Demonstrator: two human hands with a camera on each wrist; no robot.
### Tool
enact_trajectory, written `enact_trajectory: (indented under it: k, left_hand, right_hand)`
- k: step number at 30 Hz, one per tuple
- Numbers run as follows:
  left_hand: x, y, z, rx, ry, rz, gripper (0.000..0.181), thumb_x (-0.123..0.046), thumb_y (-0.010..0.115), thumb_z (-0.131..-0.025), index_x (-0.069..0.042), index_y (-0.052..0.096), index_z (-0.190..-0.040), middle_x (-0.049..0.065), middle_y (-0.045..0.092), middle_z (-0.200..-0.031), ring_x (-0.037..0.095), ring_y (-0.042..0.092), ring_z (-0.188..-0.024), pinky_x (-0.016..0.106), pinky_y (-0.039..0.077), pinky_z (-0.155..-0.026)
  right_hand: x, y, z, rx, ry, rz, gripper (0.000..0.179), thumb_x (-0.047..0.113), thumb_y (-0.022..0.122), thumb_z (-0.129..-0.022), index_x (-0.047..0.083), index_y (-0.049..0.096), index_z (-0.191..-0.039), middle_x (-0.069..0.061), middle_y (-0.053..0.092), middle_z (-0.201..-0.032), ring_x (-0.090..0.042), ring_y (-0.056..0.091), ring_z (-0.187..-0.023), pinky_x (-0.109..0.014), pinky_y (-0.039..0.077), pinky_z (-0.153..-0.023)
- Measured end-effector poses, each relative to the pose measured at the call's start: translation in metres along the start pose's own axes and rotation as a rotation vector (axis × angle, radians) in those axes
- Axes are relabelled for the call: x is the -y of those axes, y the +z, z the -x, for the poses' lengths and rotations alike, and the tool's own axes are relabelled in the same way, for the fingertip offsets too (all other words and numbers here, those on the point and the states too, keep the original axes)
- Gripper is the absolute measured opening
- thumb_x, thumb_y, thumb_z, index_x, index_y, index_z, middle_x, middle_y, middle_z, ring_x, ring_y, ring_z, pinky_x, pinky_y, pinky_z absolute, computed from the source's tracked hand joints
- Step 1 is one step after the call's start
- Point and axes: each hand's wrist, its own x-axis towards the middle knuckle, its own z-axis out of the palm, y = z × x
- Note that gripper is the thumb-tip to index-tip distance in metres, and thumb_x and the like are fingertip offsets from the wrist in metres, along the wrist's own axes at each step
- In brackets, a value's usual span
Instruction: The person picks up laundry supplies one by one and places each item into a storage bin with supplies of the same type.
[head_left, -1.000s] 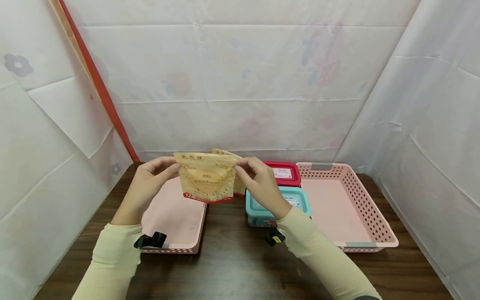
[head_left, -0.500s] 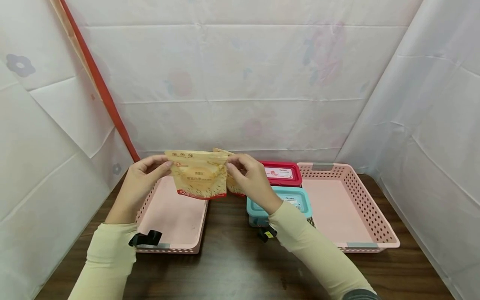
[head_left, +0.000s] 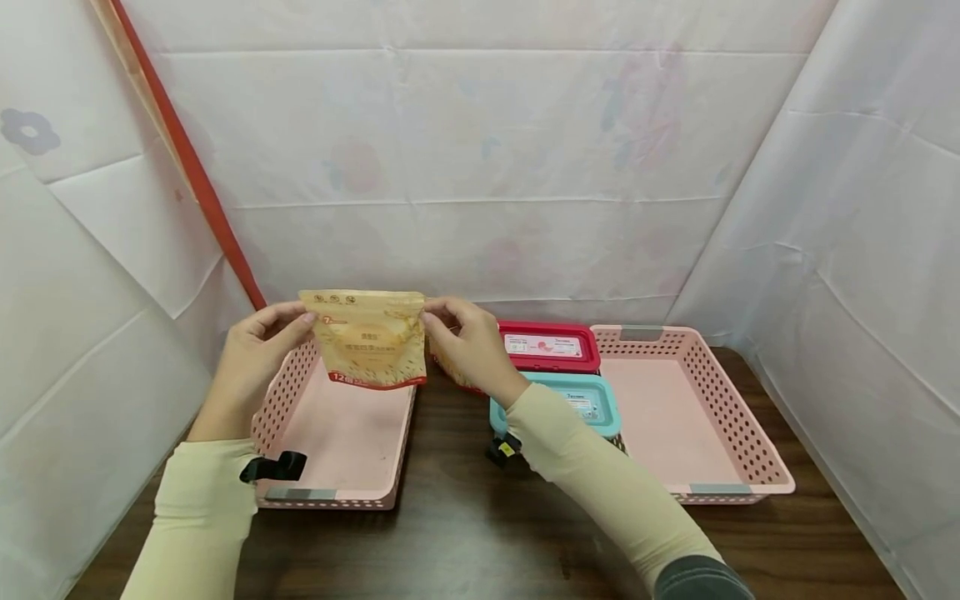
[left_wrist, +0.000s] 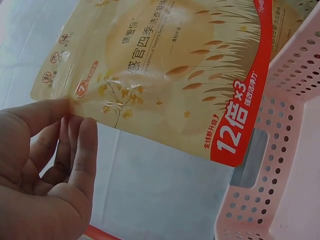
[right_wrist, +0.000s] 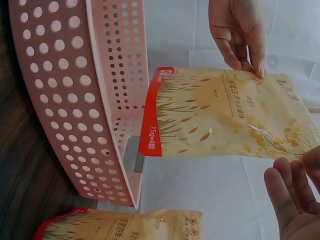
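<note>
A yellow pouch of laundry pods (head_left: 367, 337) with a red bottom band hangs upright between my hands, over the back of the left pink basket (head_left: 397, 467). My left hand (head_left: 251, 354) pinches its upper left edge between thumb and fingers. At the opposite upper edge, my right hand (head_left: 472, 346) pinches it the same way. In the right wrist view both hands grip the pouch's sides, with its red band facing the basket. A second, matching pouch (right_wrist: 125, 227) stands beside the basket, mostly hidden behind my right hand in the head view.
A red-lidded box (head_left: 551, 346) and a turquoise-lidded box (head_left: 577, 396) sit right of centre on the dark wooden table (head_left: 465, 533). Beyond them lies another pink basket (head_left: 667, 417). White patterned cloth (head_left: 450, 167) closes off the back and sides.
Both hands have carried the pouch left and slightly up, from the gap beside the left basket to above that basket. The second pouch and the boxes have stayed put.
</note>
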Motion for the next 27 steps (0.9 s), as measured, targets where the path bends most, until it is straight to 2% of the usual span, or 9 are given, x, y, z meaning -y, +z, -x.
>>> enact_trajectory:
  k: [7,16,22,27]
  left_hand:
    - [0.001,-0.004,-0.007,-0.037,-0.026,0.042,0.019,-0.016,0.072,-0.095,-0.009,0.069,-0.112,-0.001,0.066,-0.098,0.008,0.066,-0.086,0.014,0.054,-0.075]
    - [0.004,-0.008,-0.013,-0.082,-0.063,0.085,0.021,-0.015,0.073,-0.094,-0.008,0.069,-0.113,-0.001,0.066,-0.099,0.009,0.065,-0.088,0.014,0.054,-0.074]
    - [0.009,-0.01,-0.018,-0.123,-0.088,0.067,0.024,-0.018,0.073,-0.094,-0.009,0.069,-0.116,-0.002,0.064,-0.101,0.009,0.064,-0.092,0.013,0.053,-0.075]
    - [0.013,-0.011,-0.023,-0.155,-0.108,0.052,0.025,-0.021,0.074,-0.093,-0.011,0.069,-0.116,-0.003,0.063,-0.102,0.009,0.063,-0.093,0.011,0.052,-0.076]
  right_hand:
    - [-0.002,0.009,-0.01,-0.009,0.075,-0.04,0.019,0.02,0.059,-0.103,0.009,0.066,-0.117,-0.001,0.068,-0.097,-0.009,0.062,-0.087,-0.025,0.054,-0.077]
    - [-0.006,0.019,-0.018,-0.025,0.092,-0.068,0.015,0.017,0.061,-0.102,0.009,0.068,-0.113,-0.002,0.068,-0.098,-0.011,0.062,-0.089,-0.025,0.053,-0.08]
    - [-0.012,0.027,-0.021,-0.015,0.109,-0.116,0.015,0.017,0.061,-0.102,0.008,0.068,-0.112,-0.007,0.069,-0.098,-0.022,0.067,-0.092,-0.026,0.055,-0.075]
    - [-0.015,0.034,-0.024,-0.006,0.126,-0.149,0.016,0.017,0.06,-0.103,0.008,0.068,-0.113,-0.01,0.068,-0.099,-0.021,0.068,-0.091,-0.026,0.058,-0.072]
